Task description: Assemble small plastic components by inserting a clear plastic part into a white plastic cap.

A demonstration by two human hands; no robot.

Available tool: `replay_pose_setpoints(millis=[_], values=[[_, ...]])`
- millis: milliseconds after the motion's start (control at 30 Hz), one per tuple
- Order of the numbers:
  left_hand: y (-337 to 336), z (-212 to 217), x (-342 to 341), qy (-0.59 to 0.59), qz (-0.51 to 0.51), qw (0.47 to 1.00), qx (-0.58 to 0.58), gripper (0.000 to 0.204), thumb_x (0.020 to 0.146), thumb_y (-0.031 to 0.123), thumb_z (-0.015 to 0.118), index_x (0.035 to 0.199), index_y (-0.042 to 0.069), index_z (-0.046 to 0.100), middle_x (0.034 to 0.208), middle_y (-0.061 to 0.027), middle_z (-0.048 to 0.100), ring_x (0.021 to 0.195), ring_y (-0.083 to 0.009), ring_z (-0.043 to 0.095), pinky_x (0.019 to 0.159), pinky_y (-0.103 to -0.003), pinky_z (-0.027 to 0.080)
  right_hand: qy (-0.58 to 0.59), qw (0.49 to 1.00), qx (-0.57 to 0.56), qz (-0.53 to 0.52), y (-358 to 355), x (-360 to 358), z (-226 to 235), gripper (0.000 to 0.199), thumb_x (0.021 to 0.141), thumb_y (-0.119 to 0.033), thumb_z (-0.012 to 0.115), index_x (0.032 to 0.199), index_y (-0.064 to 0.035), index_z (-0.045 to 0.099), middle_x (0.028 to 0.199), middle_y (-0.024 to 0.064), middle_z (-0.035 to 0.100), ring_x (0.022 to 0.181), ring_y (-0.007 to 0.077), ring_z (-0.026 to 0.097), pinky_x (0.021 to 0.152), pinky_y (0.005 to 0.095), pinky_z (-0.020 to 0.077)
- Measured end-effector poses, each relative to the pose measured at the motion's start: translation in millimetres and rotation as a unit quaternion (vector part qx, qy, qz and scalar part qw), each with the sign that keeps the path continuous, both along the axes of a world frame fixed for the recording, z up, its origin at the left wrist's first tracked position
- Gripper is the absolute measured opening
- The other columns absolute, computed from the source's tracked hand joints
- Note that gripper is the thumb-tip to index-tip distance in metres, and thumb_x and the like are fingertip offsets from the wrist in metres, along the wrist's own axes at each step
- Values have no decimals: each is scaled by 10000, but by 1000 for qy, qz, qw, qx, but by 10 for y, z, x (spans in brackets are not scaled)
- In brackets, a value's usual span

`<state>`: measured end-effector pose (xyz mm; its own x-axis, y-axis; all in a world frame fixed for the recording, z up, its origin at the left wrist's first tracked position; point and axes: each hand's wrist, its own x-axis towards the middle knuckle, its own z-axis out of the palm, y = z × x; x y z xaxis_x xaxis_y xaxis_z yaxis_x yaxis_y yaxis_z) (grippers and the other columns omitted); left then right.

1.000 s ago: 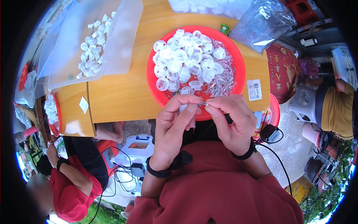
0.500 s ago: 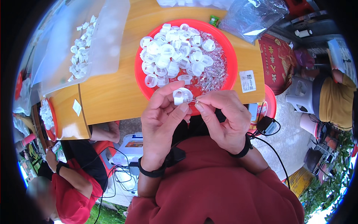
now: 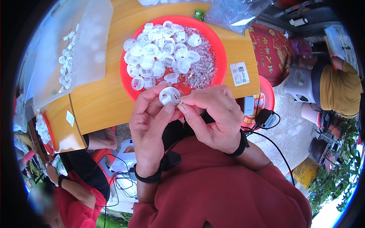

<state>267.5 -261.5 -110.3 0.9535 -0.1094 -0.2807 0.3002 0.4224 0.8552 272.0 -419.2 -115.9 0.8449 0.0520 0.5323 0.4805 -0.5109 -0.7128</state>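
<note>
My left hand [image 3: 148, 123] grips a round white plastic part [image 3: 169, 94] between thumb and fingers, its hollow side tilted upward. A small shiny piece with thin legs [image 3: 176, 101] is pinched in the thumb and forefinger of my right hand [image 3: 216, 119]. Its legs reach the white part; whether they sit in it I cannot tell. Just beyond my hands a round red tray [image 3: 222, 57] stands on the wooden table. A heap of similar white parts [image 3: 152, 49] fills its left side, and a pile of thin clear pieces [image 3: 203, 60] its right.
A translucent plastic sheet [image 3: 89, 45] with small white pieces [image 3: 67, 62] lies on the left of the table [image 3: 102, 104]. A clear plastic bag [image 3: 232, 15] rests at the far right, a label [image 3: 240, 74] near the right edge. Another person [image 3: 76, 193] sits at left.
The white part has turned so its round face shows more, with the thin piece still held against it. The view has shifted, moving the tray and table leftward in the picture.
</note>
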Motion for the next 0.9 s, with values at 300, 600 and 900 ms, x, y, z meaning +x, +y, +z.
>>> replay_pose_setpoints(millis=[300,600,900], values=[[22,-10,-28,14,13,999,41,323,924,52,664,1230,14,569,1122,-118,701,946,-128,681,739,-225,576,-6,1000,16,-5,0,8,-22,163,787,-58,759,923,-84,674,800,3,686,679,150,646,646,299,389],[33,-20,-48,15,13,999,47,306,918,43,671,1206,20,572,1119,-119,705,959,-130,686,720,-220,579,-6,1000,19,-3,16,8,-39,158,791,-60,749,922,-86,665,790,4,678,664,156,634,649,301,390],[-5,-32,-74,-14,30,995,94,270,928,47,667,1169,6,552,1101,-119,707,943,-129,688,701,-220,571,2,1000,17,1,7,6,-38,143,798,-62,747,909,-87,659,788,1,677,665,154,635,655,310,395]])
